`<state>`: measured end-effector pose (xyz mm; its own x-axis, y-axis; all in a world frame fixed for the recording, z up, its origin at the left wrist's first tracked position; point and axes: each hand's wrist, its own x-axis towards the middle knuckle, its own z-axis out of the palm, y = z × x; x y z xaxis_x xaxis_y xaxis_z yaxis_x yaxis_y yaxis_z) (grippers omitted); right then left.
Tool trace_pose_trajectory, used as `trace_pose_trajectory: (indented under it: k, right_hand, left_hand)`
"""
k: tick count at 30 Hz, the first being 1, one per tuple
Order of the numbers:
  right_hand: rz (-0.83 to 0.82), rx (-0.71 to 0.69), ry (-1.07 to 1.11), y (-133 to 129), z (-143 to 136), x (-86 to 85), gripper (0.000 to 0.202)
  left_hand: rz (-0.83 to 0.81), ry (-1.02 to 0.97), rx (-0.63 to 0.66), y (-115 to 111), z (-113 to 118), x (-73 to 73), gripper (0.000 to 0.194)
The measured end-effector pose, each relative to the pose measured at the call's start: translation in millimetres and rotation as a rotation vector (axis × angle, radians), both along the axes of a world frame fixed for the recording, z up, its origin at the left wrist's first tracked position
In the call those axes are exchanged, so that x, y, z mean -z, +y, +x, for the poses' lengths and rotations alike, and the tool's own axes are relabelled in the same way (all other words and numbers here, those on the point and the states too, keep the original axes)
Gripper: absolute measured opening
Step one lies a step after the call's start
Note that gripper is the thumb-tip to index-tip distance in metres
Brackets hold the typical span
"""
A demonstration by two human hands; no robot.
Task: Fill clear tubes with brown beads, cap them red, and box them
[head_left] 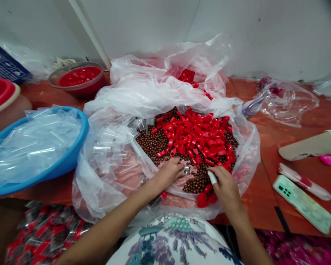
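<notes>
A clear plastic bag lies spread open, holding brown beads, a heap of red plastic pieces and clear tubes. Low in the bag, my left hand has its fingers closed on a small clear tube. My right hand, with a white wrap on one finger, is beside the brown beads; its fingers are pressed together, and what they hold, if anything, is hidden. Near its palm lie a few larger red pieces.
A blue basin of clear tubes stands left, a bowl of red pieces behind it. A phone, a marker-like tube and a pale bottle lie right. Filled tubes are below the table at lower left.
</notes>
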<state>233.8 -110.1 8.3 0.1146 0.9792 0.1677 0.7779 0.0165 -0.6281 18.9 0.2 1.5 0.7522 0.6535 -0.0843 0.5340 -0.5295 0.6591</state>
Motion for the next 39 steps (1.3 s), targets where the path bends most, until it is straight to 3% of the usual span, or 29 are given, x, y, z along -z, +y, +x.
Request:
trace_pose_trajectory:
  k: [7,19,23,30,34,39]
  right_hand:
    - [0.017,0.065,0.009,-4.0,3.3,-8.9,0.032]
    - [0.029,0.092,0.028,-5.4,5.5,-8.9,0.031]
    - [0.056,0.096,0.040,-5.5,6.4,-8.4,0.032]
    - [0.047,0.104,0.072,-1.2,4.1,-10.5,0.034]
    - [0.036,0.083,0.069,3.4,1.3,-10.0,0.034]
    - [0.016,-0.011,0.016,16.1,-7.2,-7.0,0.040]
  left_hand:
    - [-0.005,-0.020,0.107,-6.5,34.3,4.2,0.028]
    - [-0.213,-0.105,0.087,-9.2,48.1,7.7,0.038]
    - [-0.362,-0.201,0.040,-10.2,49.7,12.2,0.035]
    - [-0.773,-0.452,-0.127,-12.4,51.4,14.5,0.036]
    - [-0.957,-0.572,-0.191,-10.8,45.2,3.9,0.040]
    - [-1.014,-0.646,-0.373,-9.6,19.8,-15.8,0.043]
